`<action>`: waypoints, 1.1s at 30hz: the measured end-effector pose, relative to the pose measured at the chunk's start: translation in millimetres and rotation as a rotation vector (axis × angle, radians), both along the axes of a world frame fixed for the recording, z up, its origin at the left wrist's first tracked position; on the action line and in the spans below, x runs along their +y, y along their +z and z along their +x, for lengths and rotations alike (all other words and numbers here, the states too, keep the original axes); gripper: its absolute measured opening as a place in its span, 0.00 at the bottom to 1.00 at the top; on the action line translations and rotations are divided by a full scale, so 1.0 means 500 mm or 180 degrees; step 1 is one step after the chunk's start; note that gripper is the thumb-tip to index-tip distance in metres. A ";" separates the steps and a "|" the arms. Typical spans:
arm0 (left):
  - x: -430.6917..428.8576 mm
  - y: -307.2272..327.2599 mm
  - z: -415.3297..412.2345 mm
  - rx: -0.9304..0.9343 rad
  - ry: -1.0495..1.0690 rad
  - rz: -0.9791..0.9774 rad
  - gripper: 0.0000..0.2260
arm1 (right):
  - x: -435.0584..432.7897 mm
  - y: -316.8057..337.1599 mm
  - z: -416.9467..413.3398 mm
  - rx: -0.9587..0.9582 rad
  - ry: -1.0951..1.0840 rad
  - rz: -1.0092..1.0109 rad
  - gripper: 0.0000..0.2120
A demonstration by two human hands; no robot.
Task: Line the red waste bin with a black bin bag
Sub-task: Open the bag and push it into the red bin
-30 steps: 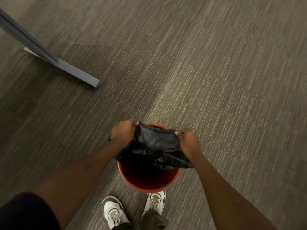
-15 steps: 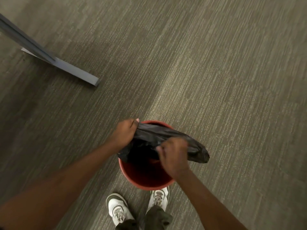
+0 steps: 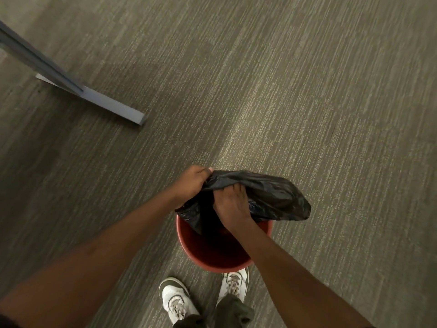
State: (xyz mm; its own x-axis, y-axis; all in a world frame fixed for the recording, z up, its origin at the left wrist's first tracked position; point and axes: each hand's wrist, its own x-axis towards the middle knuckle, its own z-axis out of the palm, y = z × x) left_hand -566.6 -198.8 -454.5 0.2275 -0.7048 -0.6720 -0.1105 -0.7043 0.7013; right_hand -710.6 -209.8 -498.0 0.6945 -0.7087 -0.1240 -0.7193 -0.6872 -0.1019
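The red waste bin [image 3: 203,254] stands on the carpet just in front of my shoes. A crumpled black bin bag [image 3: 272,197] lies across its far rim and bulges out past the right side. My left hand [image 3: 191,183] grips the bag's edge at the far left of the rim. Over the bin's mouth, my right hand [image 3: 233,204] is closed on the bag's middle, fingers dug into the plastic. The near inner wall of the bin shows bare red. The bin's far rim is hidden under the bag.
A grey metal furniture foot [image 3: 111,107] with a slanting leg lies on the carpet at the upper left. My two white shoes [image 3: 177,299] stand right behind the bin. Striped grey-brown carpet [image 3: 307,91] stretches all around.
My right hand left the bag's right edge and moved to the middle of the bag over the bin. The bag's right part swung out past the rim. My left hand kept its hold.
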 end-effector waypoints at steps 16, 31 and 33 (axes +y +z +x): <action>0.015 0.019 0.041 0.0800 0.0204 0.0892 0.14 | -0.046 -0.015 -0.025 0.0504 -0.0593 0.0422 0.08; 0.045 0.020 0.075 0.1456 0.0297 0.1056 0.17 | -0.030 0.014 0.001 -0.0434 0.0575 0.1227 0.28; 0.054 0.022 0.077 0.1571 0.0313 0.1068 0.18 | -0.031 0.015 0.000 -0.0428 0.0751 0.1180 0.24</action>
